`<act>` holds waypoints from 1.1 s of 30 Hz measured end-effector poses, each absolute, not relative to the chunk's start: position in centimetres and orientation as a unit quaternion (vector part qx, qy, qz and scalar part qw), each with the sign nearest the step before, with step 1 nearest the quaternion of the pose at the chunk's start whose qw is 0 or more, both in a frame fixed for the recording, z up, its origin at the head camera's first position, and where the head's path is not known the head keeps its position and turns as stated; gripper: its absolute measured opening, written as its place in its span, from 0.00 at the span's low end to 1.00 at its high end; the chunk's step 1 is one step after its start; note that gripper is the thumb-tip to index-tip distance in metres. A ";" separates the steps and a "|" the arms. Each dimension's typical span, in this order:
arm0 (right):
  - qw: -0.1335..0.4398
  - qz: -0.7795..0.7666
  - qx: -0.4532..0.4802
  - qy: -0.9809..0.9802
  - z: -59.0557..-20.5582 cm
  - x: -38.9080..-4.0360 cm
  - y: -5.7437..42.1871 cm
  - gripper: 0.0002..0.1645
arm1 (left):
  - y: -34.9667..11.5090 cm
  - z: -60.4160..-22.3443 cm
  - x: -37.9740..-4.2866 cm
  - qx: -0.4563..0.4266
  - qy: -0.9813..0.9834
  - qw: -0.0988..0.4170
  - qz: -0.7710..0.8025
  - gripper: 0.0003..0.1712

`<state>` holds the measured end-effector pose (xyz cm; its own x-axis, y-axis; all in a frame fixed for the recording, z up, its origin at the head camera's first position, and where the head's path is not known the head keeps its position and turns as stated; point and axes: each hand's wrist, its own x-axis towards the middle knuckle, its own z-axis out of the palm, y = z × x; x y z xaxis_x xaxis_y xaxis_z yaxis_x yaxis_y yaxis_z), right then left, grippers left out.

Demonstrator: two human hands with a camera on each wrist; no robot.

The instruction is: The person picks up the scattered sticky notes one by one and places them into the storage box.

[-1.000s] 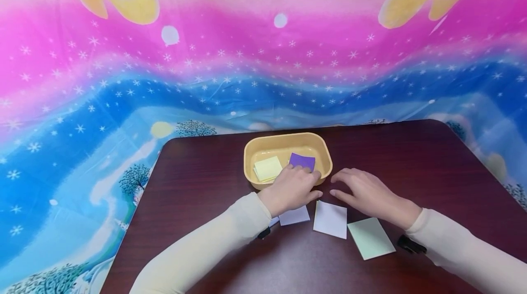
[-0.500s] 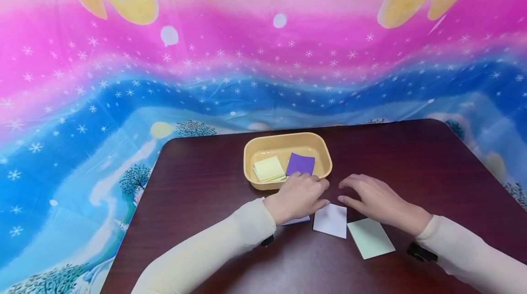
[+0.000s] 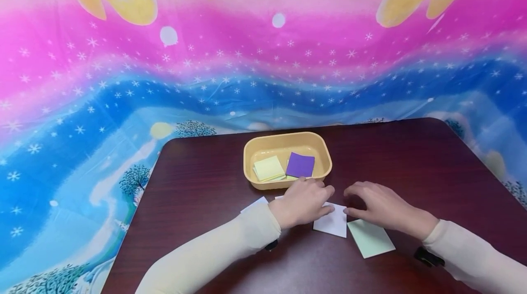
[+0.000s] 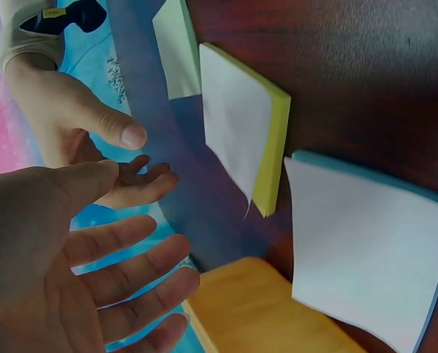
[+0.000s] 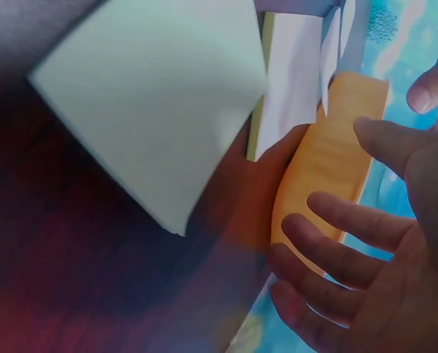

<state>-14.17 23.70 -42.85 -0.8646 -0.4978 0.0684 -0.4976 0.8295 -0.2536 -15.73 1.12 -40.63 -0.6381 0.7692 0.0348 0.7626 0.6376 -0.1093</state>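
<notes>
My left hand [image 3: 303,200], fingers relaxed and holding nothing, hovers at the near side of the tan plastic box, its thumb overlapping a white-topped sticky note pad [image 3: 332,224]. Facing it, my right hand [image 3: 380,205] is also bare, fingers loosely bent, just above a pale green pad [image 3: 371,238]. In the left wrist view, the white-topped pad has yellow edges [image 4: 237,118], and beside it lies a white-topped pad with blue edges [image 4: 366,250]. The head view has that one mostly hidden under my left hand. Another pale pad [image 3: 255,203] shows past my left wrist.
Behind the hands stands the tan box [image 3: 247,166], holding a stack of pale yellow notes [image 3: 269,168] and a purple note pad [image 3: 300,164]. A dark wooden table [image 3: 197,170] carries everything, with a printed cloth [image 3: 206,65] hanging behind it.
Both hands have drawn back toward me and to the right, away from the box. The purple pad is now uncovered, and my left thumb has come over the yellow-edged pad.
</notes>
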 end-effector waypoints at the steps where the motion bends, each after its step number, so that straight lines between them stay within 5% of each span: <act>1: 0.005 -0.132 -0.263 0.956 -42.9 -14.1 23.8 0.20 | 1.2 -40.8 -15.7 -0.423 -0.904 0.036 0.043 0.16; 33: 0.065 -0.118 -0.304 0.943 -44.6 -12.7 25.5 0.31 | 2.1 -43.2 -14.2 -0.451 -0.889 0.034 0.074 0.18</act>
